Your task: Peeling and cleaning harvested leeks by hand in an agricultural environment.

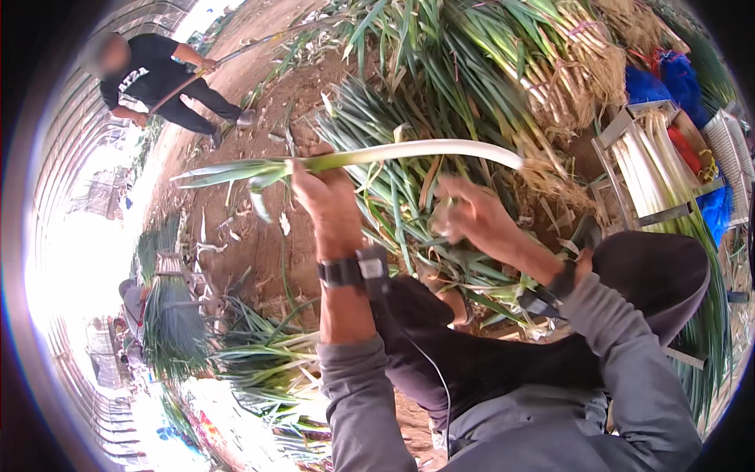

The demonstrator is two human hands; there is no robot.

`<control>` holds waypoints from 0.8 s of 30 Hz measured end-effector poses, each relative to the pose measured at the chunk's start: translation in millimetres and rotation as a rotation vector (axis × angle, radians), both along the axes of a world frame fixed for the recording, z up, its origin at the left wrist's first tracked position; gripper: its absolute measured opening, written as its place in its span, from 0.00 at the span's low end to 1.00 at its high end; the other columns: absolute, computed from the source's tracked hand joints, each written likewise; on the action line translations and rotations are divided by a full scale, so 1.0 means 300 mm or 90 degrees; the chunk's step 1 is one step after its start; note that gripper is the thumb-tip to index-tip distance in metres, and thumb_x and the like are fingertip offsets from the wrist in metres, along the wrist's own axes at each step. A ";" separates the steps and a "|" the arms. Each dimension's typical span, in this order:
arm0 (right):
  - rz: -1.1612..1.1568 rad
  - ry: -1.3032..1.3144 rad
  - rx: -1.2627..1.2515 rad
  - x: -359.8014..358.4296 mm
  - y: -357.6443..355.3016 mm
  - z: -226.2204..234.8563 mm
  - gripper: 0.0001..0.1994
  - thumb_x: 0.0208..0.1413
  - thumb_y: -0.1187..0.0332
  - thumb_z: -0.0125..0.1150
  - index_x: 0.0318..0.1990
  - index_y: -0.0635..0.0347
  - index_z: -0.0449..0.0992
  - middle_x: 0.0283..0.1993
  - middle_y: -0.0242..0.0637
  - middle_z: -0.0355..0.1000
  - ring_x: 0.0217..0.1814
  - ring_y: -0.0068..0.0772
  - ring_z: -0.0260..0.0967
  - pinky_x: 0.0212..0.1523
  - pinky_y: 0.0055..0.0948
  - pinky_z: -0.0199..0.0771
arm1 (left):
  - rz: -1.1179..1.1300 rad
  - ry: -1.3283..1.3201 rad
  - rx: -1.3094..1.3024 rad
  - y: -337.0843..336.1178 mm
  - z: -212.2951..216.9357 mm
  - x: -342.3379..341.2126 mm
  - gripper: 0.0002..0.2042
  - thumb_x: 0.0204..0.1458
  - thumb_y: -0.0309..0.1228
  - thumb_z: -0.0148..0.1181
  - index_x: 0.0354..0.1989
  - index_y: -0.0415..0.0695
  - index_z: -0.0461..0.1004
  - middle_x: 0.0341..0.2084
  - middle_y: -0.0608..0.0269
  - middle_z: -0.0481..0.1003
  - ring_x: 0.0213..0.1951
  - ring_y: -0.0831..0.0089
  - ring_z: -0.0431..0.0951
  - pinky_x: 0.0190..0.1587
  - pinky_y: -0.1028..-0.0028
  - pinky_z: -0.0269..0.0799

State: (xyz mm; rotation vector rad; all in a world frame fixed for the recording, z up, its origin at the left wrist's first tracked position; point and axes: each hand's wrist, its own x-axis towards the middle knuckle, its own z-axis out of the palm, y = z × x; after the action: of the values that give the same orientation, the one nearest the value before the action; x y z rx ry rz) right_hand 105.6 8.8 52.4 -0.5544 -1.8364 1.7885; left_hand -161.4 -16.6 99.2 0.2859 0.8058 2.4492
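My left hand [324,189] is closed around the green upper stem of a long leek [440,148]. It lies nearly level across my view. Its leaves point left, and its white shaft bends down at the right to a rooty end. Below the white shaft hovers my right hand [476,212], apart from it. Its fingers are bent and smeared by motion, so whether they hold anything does not show. Beneath both hands a big heap of leeks [385,189] with green leaves and brown roots covers the ground.
Cleaned white leeks [649,169] lie in a metal-framed rack [617,130] at my right, near blue plastic sacks [683,86]. Bundled leeks [562,79] sit farther back. At far left a person [153,75] stands with a long pole. More leeks [267,354] lie lower left.
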 end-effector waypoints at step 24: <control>-0.404 -0.890 1.022 1.718 0.462 0.830 0.16 0.54 0.66 0.60 0.51 0.55 0.71 0.34 0.45 0.73 0.38 0.53 0.75 0.37 0.51 0.73 | -0.489 0.154 -0.322 0.213 -0.065 0.356 0.16 0.63 0.37 0.59 0.55 0.42 0.76 0.39 0.69 0.77 0.40 0.78 0.77 0.45 0.79 0.76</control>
State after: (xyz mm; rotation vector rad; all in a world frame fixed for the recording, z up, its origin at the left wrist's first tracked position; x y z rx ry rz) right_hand 620.9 147.3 301.5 -1.4441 -2.5223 -1.0044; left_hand -54.6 47.2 79.7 0.5759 1.1262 1.4637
